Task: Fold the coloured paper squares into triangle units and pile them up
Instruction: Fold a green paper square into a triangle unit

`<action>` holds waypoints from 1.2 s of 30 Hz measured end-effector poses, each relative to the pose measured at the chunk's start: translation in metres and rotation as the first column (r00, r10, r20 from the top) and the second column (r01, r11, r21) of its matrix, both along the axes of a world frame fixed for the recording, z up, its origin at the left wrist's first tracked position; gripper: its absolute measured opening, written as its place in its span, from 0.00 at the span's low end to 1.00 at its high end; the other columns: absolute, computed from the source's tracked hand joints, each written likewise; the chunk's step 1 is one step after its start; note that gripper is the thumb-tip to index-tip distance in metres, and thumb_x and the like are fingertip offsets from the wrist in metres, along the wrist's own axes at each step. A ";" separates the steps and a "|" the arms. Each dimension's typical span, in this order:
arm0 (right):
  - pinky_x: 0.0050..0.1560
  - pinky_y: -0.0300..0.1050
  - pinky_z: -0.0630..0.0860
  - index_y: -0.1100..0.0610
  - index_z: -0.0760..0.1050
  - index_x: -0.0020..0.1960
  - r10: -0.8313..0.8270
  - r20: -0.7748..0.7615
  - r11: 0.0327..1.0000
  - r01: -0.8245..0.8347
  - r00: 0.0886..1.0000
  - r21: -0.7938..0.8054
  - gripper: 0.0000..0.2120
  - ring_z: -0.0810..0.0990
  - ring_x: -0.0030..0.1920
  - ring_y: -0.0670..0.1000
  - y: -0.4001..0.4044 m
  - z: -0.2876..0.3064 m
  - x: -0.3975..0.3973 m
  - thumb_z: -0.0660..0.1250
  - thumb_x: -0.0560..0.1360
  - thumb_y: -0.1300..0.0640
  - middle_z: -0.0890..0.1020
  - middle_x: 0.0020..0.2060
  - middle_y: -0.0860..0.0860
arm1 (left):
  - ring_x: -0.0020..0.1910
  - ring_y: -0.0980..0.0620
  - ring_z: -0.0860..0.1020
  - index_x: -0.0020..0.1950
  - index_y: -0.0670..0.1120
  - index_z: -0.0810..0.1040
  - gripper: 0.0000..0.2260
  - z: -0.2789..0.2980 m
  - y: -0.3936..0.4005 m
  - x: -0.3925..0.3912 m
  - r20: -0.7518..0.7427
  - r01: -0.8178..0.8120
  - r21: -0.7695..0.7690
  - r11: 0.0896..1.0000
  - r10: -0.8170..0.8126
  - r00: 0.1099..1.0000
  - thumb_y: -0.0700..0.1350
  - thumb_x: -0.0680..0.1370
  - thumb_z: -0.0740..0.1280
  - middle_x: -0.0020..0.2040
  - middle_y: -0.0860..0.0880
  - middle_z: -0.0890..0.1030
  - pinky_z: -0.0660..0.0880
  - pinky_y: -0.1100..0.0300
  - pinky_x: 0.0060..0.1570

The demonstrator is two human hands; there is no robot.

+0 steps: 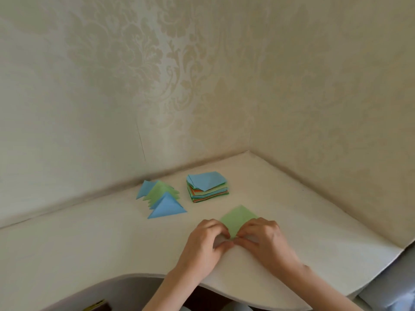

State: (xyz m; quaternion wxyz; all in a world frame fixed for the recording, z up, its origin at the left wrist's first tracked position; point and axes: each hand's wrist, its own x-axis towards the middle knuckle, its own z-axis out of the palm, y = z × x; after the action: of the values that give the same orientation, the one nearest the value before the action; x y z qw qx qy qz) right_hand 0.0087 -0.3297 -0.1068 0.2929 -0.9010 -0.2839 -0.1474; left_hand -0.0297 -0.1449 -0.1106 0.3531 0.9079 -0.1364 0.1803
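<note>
Head view: both hands' fingers [224, 244] pinch green paper [239, 217] (near corner).

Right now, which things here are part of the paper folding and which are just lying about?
Part of the job:
green paper square, pinched by left hand and right hand
stack of squares
folded triangles

Lying about:
yellow-and-dark object below the table edge

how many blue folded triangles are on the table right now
2 show clearly: the near blue triangle fronting the row, the far blue triangle behind the green triangles. Others may hide between.
</note>
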 end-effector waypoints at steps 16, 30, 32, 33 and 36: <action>0.46 0.22 0.65 0.45 0.84 0.39 -0.089 -0.237 0.977 0.132 0.967 0.170 0.05 0.74 0.50 0.34 0.003 -0.001 -0.001 0.78 0.65 0.52 0.77 0.44 0.41 | 0.45 0.60 0.75 0.37 0.51 0.81 0.03 0.005 -0.014 0.007 -0.106 -0.161 -0.097 0.982 0.151 0.983 0.47 0.68 0.74 0.41 0.58 0.76 0.70 0.68 0.46; 0.37 0.23 0.67 0.38 0.74 0.43 -0.122 -0.520 0.990 0.140 0.846 -0.004 0.16 0.72 0.42 0.38 0.006 0.021 0.014 0.75 0.65 0.56 0.73 0.42 0.41 | 0.44 0.63 0.74 0.43 0.52 0.82 0.08 0.014 -0.011 0.013 -0.245 -0.178 -0.156 0.972 0.137 0.960 0.42 0.67 0.75 0.44 0.56 0.77 0.65 0.75 0.42; 0.38 0.25 0.67 0.37 0.76 0.42 -0.111 -0.535 0.993 0.116 0.838 -0.025 0.14 0.74 0.44 0.39 0.001 0.023 0.016 0.75 0.65 0.55 0.75 0.45 0.43 | 0.44 0.64 0.74 0.44 0.53 0.82 0.10 0.016 -0.007 0.012 -0.273 -0.170 -0.170 0.971 0.120 0.955 0.41 0.68 0.75 0.45 0.56 0.79 0.65 0.77 0.43; 0.39 0.26 0.67 0.38 0.77 0.41 -0.100 -0.530 0.995 0.097 0.842 -0.033 0.13 0.74 0.45 0.38 -0.001 0.023 0.016 0.76 0.66 0.53 0.76 0.46 0.43 | 0.45 0.65 0.74 0.44 0.54 0.81 0.10 0.017 -0.005 0.012 -0.281 -0.160 -0.172 0.972 0.108 0.954 0.40 0.68 0.74 0.46 0.56 0.79 0.65 0.77 0.44; 0.42 0.26 0.67 0.40 0.79 0.41 -0.082 -0.492 0.997 0.071 0.867 -0.041 0.06 0.74 0.46 0.38 -0.003 0.023 0.016 0.75 0.66 0.46 0.77 0.46 0.42 | 0.48 0.64 0.75 0.46 0.57 0.80 0.13 0.018 0.001 0.011 -0.298 -0.102 -0.161 0.982 0.050 0.953 0.40 0.69 0.73 0.48 0.58 0.79 0.65 0.78 0.47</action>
State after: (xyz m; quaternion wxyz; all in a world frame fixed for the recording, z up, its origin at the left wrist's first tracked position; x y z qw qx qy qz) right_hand 0.0244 -0.3330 -0.0841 0.3398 -0.9224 -0.1656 0.0788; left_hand -0.0191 -0.1440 -0.0929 0.4404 0.8946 -0.0314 0.0688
